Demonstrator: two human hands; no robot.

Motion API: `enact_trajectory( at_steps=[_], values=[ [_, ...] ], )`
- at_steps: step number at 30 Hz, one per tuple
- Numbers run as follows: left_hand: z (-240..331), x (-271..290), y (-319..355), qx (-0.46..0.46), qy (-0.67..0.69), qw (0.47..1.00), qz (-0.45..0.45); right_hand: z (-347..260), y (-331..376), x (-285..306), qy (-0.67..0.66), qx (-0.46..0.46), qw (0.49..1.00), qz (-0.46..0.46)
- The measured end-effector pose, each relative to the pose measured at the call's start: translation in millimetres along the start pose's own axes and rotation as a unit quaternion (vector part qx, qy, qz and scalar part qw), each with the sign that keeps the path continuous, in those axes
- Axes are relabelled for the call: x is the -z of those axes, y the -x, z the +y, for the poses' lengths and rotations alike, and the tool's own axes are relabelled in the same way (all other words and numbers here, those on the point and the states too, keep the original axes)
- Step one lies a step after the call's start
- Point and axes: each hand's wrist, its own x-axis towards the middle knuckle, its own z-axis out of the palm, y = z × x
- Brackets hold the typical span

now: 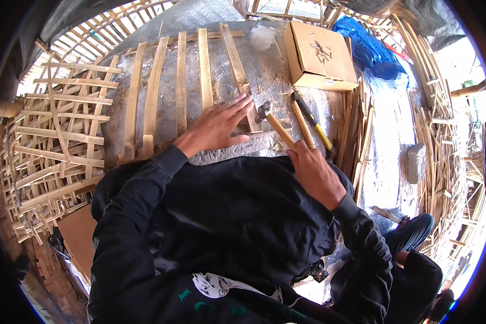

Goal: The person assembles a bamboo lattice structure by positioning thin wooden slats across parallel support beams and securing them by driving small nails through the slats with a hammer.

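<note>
My right hand (316, 171) is wrapped round the wooden handle of a hammer (279, 129), its metal head raised toward the left. My left hand (215, 125) lies flat with fingers stretched out, its fingertips on the near part of a bamboo slat (234, 59). That slat is the rightmost of several light slats laid side by side, pointing away from me. Close to my left wrist is another slat (181, 81). A crosswise strip (221, 35) runs along their far ends. Part of the near ends is hidden by my left hand and dark clothing.
A cardboard box (321, 54) with small dark bits on top stands at the far right, beside blue plastic (367, 51). Near the hammer lie a black-and-yellow handled tool (314, 121) and a wooden handle (302, 123). Slatted bamboo panels (65, 116) are stacked left. A person's leg (410, 232) shows lower right.
</note>
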Motion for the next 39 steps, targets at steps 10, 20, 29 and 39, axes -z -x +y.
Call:
enact_trajectory(
  at_steps=[10,20,29,39],
  values=[
    [0.0,5.8,0.9,-0.012,0.003,1.0,0.01,-28.8,-28.9,28.3,-0.078,-0.013,0.975,0.206],
    [-1.7,5.3,6.5,-0.003,0.004,1.0,0.0,-25.3,-29.7,44.7,0.002,-0.008,0.999,0.043],
    [5.7,7.9,-1.3,0.001,0.012,1.0,-0.012,11.7,-17.4,4.3,0.074,0.196,0.976,0.065],
    [2.0,6.9,1.7,-0.004,0.03,1.0,-0.002,-35.7,-28.5,54.4,-0.077,-0.002,0.988,0.132]
  ],
)
